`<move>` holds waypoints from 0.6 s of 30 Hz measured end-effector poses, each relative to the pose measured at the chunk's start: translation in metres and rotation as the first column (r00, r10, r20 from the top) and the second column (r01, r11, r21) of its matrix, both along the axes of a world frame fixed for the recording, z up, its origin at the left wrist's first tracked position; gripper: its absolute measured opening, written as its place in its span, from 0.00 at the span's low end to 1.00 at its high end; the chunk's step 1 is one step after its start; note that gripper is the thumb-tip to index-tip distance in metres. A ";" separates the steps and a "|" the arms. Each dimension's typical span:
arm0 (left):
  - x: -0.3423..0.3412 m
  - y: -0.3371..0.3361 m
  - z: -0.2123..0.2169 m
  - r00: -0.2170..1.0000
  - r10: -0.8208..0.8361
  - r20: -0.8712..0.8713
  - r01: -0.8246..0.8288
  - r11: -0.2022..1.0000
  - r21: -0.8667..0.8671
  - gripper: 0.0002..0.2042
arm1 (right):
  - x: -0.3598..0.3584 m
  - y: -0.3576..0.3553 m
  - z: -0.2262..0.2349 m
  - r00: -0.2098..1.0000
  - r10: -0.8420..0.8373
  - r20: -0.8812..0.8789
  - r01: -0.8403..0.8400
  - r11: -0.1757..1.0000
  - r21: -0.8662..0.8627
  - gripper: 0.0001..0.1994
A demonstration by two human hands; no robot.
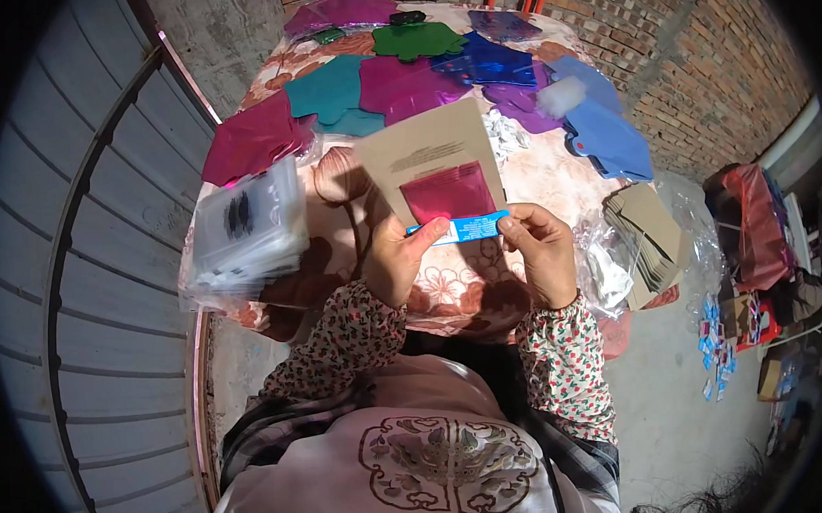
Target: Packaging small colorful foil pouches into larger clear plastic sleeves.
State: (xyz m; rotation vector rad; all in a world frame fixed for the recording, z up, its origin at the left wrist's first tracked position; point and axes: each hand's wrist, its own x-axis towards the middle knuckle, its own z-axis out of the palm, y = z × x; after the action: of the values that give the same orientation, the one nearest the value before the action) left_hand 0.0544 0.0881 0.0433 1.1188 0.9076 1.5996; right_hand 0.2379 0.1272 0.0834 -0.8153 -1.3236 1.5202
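A brown cardboard packaging card [424, 137] with small dark print is held up in front of me over the table. A folded magenta piece [448, 192] lies against its lower part, and a blue printed strip [472, 228] runs along the bottom edge. My left hand [402, 257] is closed on the lower left corner, its thumb pressed at the strip's left end. My right hand [544, 251] pinches the strip's right end between thumb and fingers. Whether the strip is joined to the card cannot be made out.
A stack of clear plastic bags [244, 222] sits left on the flowered tablecloth [440, 287]. Coloured shiny pieces, such as a teal one [328, 88] and a green one [417, 40], cover the far side. At right lie more brown cards [648, 232] and crumpled white material [606, 271].
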 end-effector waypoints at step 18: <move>0.032 -0.011 -0.008 0.948 0.117 0.296 -0.122 0.992 0.000 0.12 | -0.011 0.001 -0.012 0.980 -0.185 -0.070 0.181 0.982 -0.058 0.05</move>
State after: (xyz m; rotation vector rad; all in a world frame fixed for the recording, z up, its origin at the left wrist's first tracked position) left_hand 0.0859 0.0772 0.0353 0.8186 0.7741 1.8198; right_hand 0.2267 0.1282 0.0715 -0.8789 -1.1262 1.4297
